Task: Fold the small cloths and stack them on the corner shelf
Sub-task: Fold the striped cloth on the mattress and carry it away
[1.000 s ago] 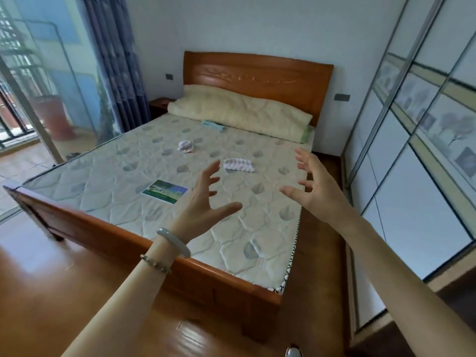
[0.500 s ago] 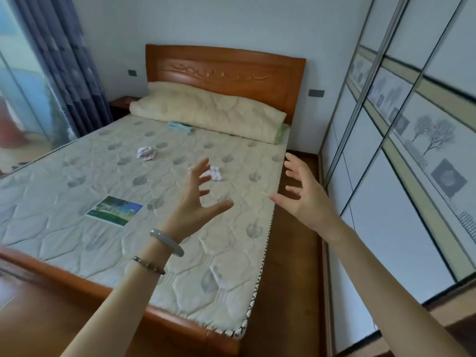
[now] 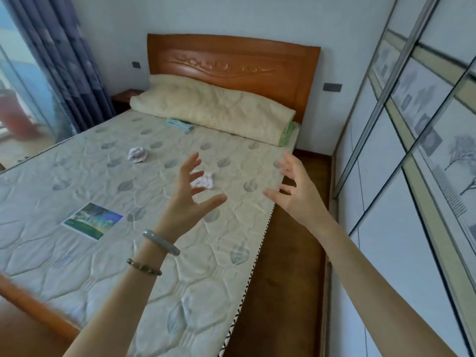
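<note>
1. My left hand (image 3: 189,202) is raised over the mattress (image 3: 77,253), with the fingers spread and slightly bent. It holds nothing.
2. My right hand (image 3: 301,199) is up beside it, over the mattress's right edge. Its fingers are splayed too and it is just as empty. The two hands are apart, and neither touches anything.
3. The near cloth (image 3: 206,181), pink and white, lies crumpled on the mattress just past my left fingertips, which partly hide it.
4. The far cloth (image 3: 137,153), pale and also bunched up, lies further left and further up the bed, well apart from the near one.
5. A blue cloth (image 3: 179,124) lies flat just in front of the pillow (image 3: 213,109). I cannot tell whether it is folded or whether it belongs to this job.
6. A photo (image 3: 93,220) lies on the mattress to my left, away from all three cloths.
7. The shelf is not in view, so I cannot say whether anything is stacked on it.
8. As I judge it, the task is barely begun. Both crumpled cloths are unfolded and I have nothing in hand.
9. What is left is to pick each cloth up, fold it, carry it to the shelf and stack it there. The near cloth looks like the likeliest first pick.
</note>
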Demonstrator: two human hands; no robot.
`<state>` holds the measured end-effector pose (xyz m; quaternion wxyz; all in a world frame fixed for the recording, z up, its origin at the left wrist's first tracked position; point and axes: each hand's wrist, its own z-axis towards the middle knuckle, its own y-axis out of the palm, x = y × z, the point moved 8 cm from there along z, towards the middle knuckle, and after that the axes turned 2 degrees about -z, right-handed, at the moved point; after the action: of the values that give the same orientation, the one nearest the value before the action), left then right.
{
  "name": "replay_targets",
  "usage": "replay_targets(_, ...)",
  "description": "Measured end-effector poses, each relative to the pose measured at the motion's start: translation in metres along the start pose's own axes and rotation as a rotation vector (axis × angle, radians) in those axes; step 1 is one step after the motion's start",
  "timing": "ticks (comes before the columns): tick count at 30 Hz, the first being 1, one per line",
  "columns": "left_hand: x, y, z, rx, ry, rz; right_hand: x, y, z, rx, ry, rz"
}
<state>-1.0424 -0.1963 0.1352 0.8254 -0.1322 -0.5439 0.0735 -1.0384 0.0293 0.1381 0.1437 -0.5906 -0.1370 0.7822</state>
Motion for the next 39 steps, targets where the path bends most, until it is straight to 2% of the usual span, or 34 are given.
replay_targets(14,-0.095,0.033,0.206,0.133,-0.066,0.061,0.084,-0.042,0.225,-0.115,-0.042,-0.007)
replay_targets(22,-0.127,0.067,0.305,0.115,-0.090,0.109,0.142,-0.056,0.336,-0.187,-0.019,0.047)
replay_targets(27,-0.169,0.077,0.347,0.248,-0.181,0.143,0.185,-0.047,0.413,-0.296,-0.042,0.055)
replay_targets(33,-0.208,0.102,0.391,0.460,-0.308,0.216,0.240,-0.046,0.506,-0.509,-0.072,0.064)
replay_targets(39,-0.239,0.118,0.399,0.620,-0.446,0.246,0.277,-0.024,0.571,-0.680,-0.094,0.041)
